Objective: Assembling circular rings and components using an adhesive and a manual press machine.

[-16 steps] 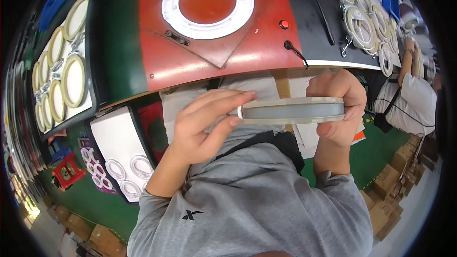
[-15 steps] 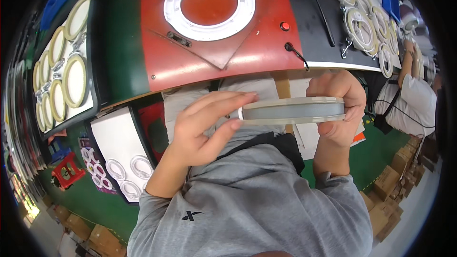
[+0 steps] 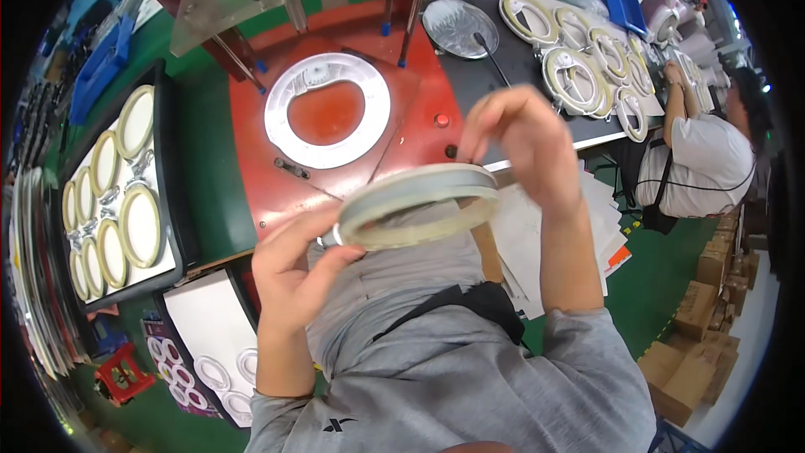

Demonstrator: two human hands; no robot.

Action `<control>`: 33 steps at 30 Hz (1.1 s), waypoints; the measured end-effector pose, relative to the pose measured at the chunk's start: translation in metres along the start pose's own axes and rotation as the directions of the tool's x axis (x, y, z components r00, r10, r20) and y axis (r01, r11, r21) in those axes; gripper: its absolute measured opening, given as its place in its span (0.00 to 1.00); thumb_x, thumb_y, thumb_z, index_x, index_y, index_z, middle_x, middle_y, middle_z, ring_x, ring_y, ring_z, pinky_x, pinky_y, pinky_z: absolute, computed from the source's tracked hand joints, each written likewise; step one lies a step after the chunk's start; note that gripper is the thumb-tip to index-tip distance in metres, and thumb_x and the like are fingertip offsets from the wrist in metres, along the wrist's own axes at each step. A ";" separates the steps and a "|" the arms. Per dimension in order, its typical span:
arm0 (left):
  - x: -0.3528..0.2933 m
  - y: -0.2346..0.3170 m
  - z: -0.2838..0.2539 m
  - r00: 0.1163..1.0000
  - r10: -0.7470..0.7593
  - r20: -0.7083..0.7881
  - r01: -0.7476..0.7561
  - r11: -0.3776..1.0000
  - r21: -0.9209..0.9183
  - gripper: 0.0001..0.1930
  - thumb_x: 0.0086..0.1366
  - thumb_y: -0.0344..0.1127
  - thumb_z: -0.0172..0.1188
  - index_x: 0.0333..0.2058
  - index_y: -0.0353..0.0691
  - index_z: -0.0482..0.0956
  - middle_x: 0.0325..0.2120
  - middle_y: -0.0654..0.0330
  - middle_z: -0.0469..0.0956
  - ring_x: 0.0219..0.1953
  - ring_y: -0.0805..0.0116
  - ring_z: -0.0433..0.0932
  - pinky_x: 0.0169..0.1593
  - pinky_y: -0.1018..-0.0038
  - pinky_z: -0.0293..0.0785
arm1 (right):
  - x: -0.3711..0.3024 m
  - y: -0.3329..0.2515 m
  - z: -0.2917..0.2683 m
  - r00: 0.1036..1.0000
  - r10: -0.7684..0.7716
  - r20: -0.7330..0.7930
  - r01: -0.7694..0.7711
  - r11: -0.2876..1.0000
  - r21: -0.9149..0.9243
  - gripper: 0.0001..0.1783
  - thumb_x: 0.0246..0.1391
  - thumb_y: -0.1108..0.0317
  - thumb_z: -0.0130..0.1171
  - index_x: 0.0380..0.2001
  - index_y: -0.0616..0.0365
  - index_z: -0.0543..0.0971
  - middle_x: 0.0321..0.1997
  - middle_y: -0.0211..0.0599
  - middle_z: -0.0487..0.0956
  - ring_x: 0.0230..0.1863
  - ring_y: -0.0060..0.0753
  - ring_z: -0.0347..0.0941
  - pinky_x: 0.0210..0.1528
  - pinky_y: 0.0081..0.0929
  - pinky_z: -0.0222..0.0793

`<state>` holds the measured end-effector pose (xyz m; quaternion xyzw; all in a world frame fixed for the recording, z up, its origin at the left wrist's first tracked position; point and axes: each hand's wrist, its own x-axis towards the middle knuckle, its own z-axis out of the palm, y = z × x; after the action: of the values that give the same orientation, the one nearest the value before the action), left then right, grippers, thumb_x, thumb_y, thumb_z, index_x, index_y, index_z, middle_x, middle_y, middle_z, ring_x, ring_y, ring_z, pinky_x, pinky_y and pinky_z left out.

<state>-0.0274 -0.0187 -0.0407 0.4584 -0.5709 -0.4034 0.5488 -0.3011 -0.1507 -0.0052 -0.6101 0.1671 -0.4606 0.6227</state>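
Tipped since half a second ago: the thick, round, cream-and-grey ring that looks like plastic [image 3: 411,190]

Your bare right hand [image 3: 539,151] has come up a little, and now the ring's hollow middle shows. The ring is up in the air over your lap, near the front of the red metal bench [image 3: 254,184]. Your bare left hand [image 3: 292,268] has its thumb and fingers clamped on the ring's left end. Your right fingers are bent by its right end, but they are blurry, so I cannot tell if they touch it.

The ring looks whole, so I guess part of the work is done. It is not put down yet. Many cream, round rings [image 3: 123,228] sit on a board at your left; I cannot tell if those are finished.

On the bench lies a flat, white, hollow ring [image 3: 323,156], with a round red button [image 3: 441,120] to its right. Farther right is a round silver dish [image 3: 457,29]. Around you are a green floor [image 3: 650,273], brown cardboard boxes [image 3: 696,306] and another person in a pale shirt [image 3: 713,155].
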 end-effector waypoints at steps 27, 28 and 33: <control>0.010 -0.017 -0.015 0.987 -0.156 0.044 0.162 0.963 -0.213 0.18 0.61 0.17 0.63 0.51 0.21 0.77 0.43 0.48 0.83 0.45 0.63 0.81 0.52 0.71 0.75 | 0.047 0.049 -0.116 0.873 -0.309 -0.377 -0.355 0.127 -0.926 0.08 0.60 0.67 0.62 0.38 0.60 0.83 0.37 0.49 0.83 0.41 0.56 0.79 0.43 0.45 0.74; 0.011 -0.018 -0.017 0.988 -0.147 0.055 0.155 0.969 -0.191 0.18 0.61 0.17 0.63 0.51 0.21 0.78 0.43 0.48 0.83 0.45 0.63 0.81 0.52 0.71 0.75 | 0.049 0.049 -0.118 0.860 -0.341 -0.379 -0.354 0.136 -0.925 0.09 0.60 0.66 0.61 0.38 0.60 0.83 0.37 0.49 0.83 0.41 0.56 0.79 0.43 0.46 0.74; 0.011 -0.017 -0.019 0.986 -0.156 0.059 0.164 0.971 -0.172 0.18 0.61 0.17 0.64 0.50 0.21 0.78 0.45 0.48 0.83 0.45 0.64 0.81 0.52 0.71 0.76 | 0.054 0.054 -0.119 0.900 -0.243 -0.362 -0.344 0.114 -0.932 0.08 0.60 0.67 0.60 0.37 0.60 0.82 0.37 0.50 0.83 0.41 0.57 0.79 0.43 0.46 0.74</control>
<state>-0.0067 -0.0333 -0.0532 0.4434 -0.5063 -0.5053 0.5401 -0.3451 -0.2738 -0.0597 -0.7412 0.5844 -0.3298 0.0180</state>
